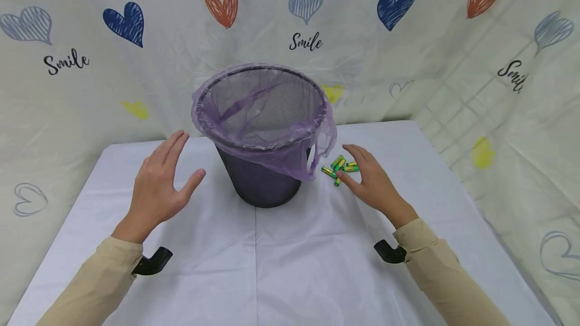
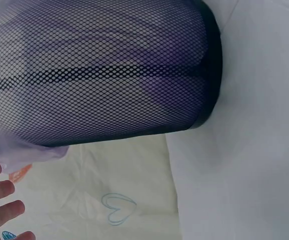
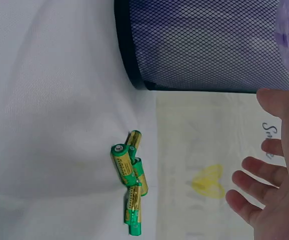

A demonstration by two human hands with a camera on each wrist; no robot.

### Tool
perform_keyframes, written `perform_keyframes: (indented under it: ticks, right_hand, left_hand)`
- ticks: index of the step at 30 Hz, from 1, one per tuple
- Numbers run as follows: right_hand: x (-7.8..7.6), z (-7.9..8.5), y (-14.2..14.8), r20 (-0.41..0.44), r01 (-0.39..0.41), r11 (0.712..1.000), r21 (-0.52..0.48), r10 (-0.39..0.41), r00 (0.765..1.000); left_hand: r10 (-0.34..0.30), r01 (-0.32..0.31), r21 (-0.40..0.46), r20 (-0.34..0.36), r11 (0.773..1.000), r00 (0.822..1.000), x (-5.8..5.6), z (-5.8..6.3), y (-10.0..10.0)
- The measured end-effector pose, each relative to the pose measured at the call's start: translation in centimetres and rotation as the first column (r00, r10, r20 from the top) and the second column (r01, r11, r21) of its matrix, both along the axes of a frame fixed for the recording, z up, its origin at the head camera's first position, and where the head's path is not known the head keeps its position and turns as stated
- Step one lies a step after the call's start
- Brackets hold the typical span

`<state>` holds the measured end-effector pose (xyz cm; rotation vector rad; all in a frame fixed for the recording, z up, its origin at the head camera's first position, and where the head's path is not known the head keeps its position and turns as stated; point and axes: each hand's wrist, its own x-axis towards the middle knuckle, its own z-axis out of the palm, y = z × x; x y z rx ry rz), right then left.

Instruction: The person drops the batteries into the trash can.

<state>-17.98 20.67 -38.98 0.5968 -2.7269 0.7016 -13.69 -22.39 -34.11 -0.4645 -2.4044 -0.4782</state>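
Note:
A black mesh wastebasket [image 1: 263, 185] stands upright at the back middle of the table, lined with a thin purple plastic bag [image 1: 281, 160] folded over its rim. The bag's loose loop hangs down at the right side. My left hand [image 1: 156, 185] hovers left of the basket, thumb spread and fingers extended, touching nothing. To the right of the basket, my right hand [image 1: 373, 182] is raised with relaxed fingers, holding nothing. Several green and gold batteries [image 3: 124, 165] lie in a small heap on the table beside the basket; in the head view my right hand partly covers them.
A white cloth [image 1: 290, 265] with a centre crease covers the table. Behind it and at both sides hangs a pale curtain [image 1: 263, 44] printed with hearts and "Smile". Black curved pieces [image 1: 154, 261] stick out from both sleeve cuffs.

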Motion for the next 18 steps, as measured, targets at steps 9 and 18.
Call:
perform_keyframes:
  ticks: [9, 18]
  right_hand:
    - [0.0, -0.7, 0.1, -0.008, 0.004, 0.999, -0.042, -0.005, 1.000]
    - [0.1, -1.3, 0.6, 0.010, 0.031, 0.993, -0.114, -0.030, 0.999]
  left_hand:
    - [-0.033, 0.040, 0.072, -0.095, 0.997, 0.995, 0.0, 0.7, 0.7]
    - [-0.046, 0.068, 0.101, -0.211, 0.992, 0.977, -0.4, 1.4, 1.2]
